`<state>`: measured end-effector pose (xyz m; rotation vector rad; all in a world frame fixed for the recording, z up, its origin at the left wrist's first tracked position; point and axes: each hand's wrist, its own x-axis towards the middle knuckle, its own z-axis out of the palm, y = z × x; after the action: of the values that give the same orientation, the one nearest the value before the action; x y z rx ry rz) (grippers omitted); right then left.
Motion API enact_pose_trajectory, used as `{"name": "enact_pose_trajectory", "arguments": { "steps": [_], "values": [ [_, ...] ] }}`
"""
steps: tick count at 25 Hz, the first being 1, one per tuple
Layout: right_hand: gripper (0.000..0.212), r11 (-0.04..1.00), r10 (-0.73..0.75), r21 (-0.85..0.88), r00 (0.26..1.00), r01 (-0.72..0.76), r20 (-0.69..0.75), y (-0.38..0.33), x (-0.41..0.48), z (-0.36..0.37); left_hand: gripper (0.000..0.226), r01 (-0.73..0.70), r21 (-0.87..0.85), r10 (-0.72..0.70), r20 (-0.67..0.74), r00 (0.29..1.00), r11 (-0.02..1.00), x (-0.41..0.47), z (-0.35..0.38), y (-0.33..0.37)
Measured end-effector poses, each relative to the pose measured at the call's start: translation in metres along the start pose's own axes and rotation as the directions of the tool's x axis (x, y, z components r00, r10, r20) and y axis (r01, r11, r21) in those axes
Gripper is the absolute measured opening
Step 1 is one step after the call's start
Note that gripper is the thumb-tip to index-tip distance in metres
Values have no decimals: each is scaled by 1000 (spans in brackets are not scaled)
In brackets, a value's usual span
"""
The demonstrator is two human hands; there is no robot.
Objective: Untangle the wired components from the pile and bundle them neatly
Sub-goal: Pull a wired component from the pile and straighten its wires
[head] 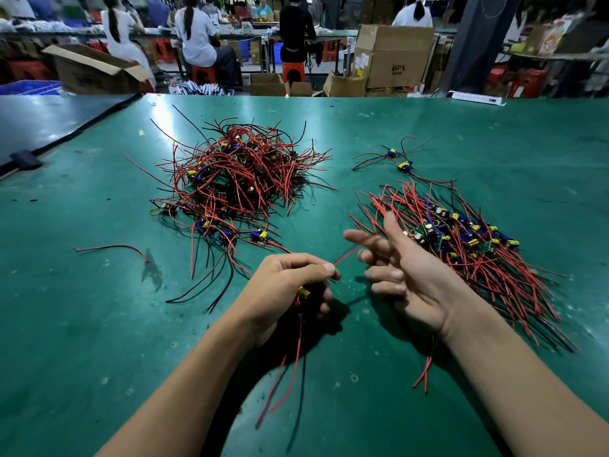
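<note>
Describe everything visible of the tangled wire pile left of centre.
The tangled pile is a loose heap of thin red and black wires joined to small green boards with blue and yellow parts. It lies on the green table, ends splaying every way. One near strand runs toward the left hand, which grips a wired component.

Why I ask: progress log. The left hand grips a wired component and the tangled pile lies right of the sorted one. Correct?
No. The head view shows the tangled pile left of the sorted pile; the left hand does grip a wired component.
</note>
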<state>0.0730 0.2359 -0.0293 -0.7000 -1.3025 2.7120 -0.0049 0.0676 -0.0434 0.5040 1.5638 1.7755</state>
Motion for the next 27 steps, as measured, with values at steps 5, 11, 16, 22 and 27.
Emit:
{"name": "enact_pose_trajectory", "arguments": {
  "steps": [5,11,16,22,27],
  "values": [
    [28,646,-380,-683,920,342,101,23,0,1,11,-118,-201,79,-193,978,973,3,-5,13],
    [14,443,-450,-736,837,512,311,52,-10,17,9,-132,-398,36,-241,970,908,4,-4,14],
    [37,791,-469,-382,875,478,124,37,-7,23,12,-83,-454,69,-48,997,887,5,-6,8],
    [25,936,-247,-162,910,313,332,19,-17,22,25,155,-456,-83,175,981,876,1,-9,8],
    [28,912,-104,-350,946,214,307,14,-19,17,44,223,-281,-147,266,953,933,-4,-4,16]
  ]
}}
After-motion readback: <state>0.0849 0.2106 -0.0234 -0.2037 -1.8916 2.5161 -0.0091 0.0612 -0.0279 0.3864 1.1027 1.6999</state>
